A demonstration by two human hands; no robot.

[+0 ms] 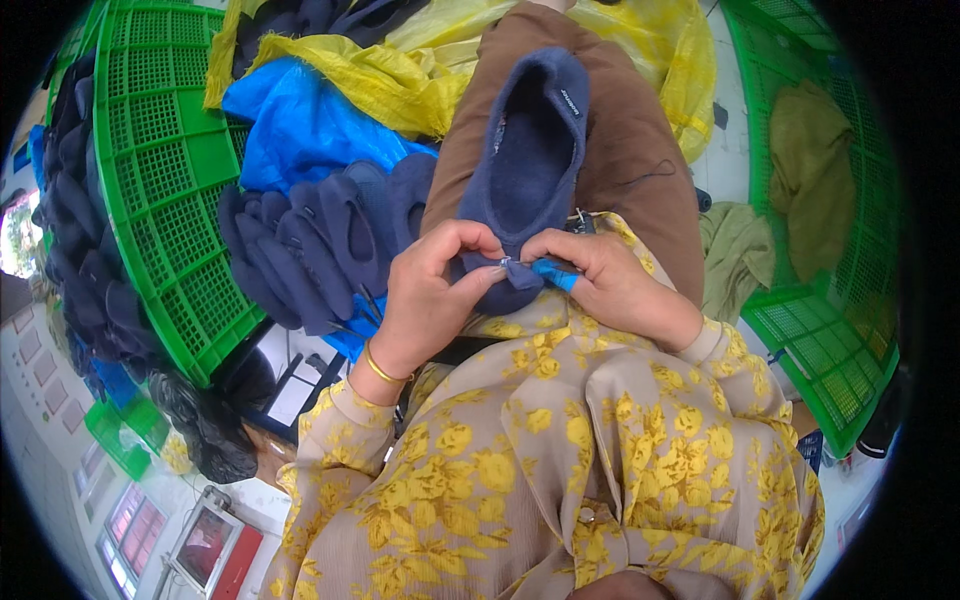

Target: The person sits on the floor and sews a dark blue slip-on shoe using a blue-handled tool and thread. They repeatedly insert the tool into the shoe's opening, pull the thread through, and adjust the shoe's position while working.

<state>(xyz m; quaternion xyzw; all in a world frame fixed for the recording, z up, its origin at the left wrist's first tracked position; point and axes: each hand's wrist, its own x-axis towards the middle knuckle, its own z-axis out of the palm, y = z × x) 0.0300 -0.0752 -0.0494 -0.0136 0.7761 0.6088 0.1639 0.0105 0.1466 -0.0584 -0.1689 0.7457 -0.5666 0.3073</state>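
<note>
A navy felt slipper [530,155] lies across my brown-trousered lap, toe away from me, its opening facing up. At its near end, a gathered fold of navy fabric [522,276] is pinched between my fingers. My left hand [440,285], with a gold bangle at the wrist, closes thumb and forefinger on this fold. From the other side, my right hand [612,283] grips the slipper's near end, fingers closed, with blue tape [555,273] around one digit. A small pale bit shows at the pinch, too small to name. Whether my right fingers also hold a tool is hidden.
Several navy slippers [305,245] are stacked left of my knee beside a blue plastic sheet [300,120]. A green crate [165,170] stands at left, and another green crate [830,355] at right with olive cloth [812,150]. Yellow sacking [385,85] lies ahead.
</note>
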